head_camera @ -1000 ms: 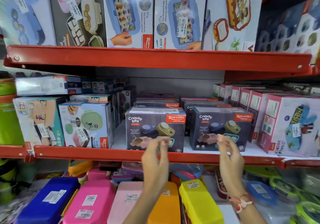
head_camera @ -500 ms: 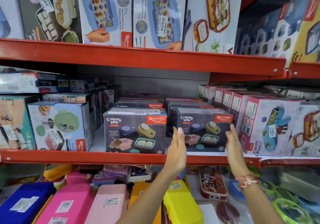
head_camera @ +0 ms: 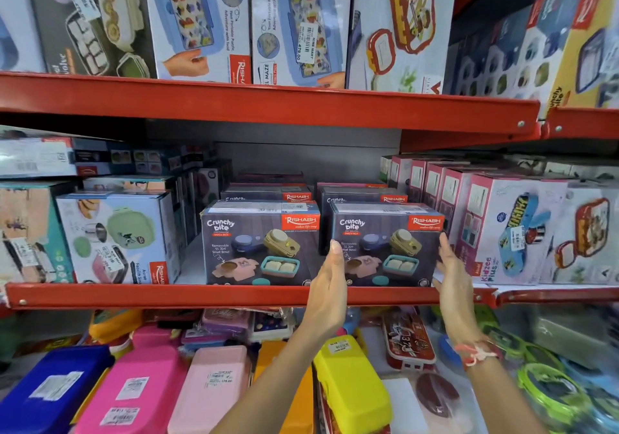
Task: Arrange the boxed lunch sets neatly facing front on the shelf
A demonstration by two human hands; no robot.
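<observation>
Two dark "Crunchy bite" lunch set boxes stand side by side at the front of the red middle shelf [head_camera: 234, 294], printed fronts facing out. The left box [head_camera: 261, 246] is untouched. The right box [head_camera: 388, 232] rests on the shelf between my hands. My left hand [head_camera: 330, 286] is flat, fingers straight up, at the box's left front edge. My right hand [head_camera: 452, 276], a red thread band on its wrist, is flat at the box's right edge. More of the same boxes [head_camera: 361, 195] are stacked behind.
Pink "Kidzee Plus" boxes [head_camera: 522, 232] crowd the right box's right side. A pale blue boxed set [head_camera: 117, 236] stands to the left, across a gap. Tall boxes fill the upper shelf [head_camera: 268, 102]. Loose coloured lunch boxes [head_camera: 348, 386] lie below my arms.
My hands went from pinched fingers in front of the two boxes to flat palms on either side of the right box. The view moved closer and to the right.
</observation>
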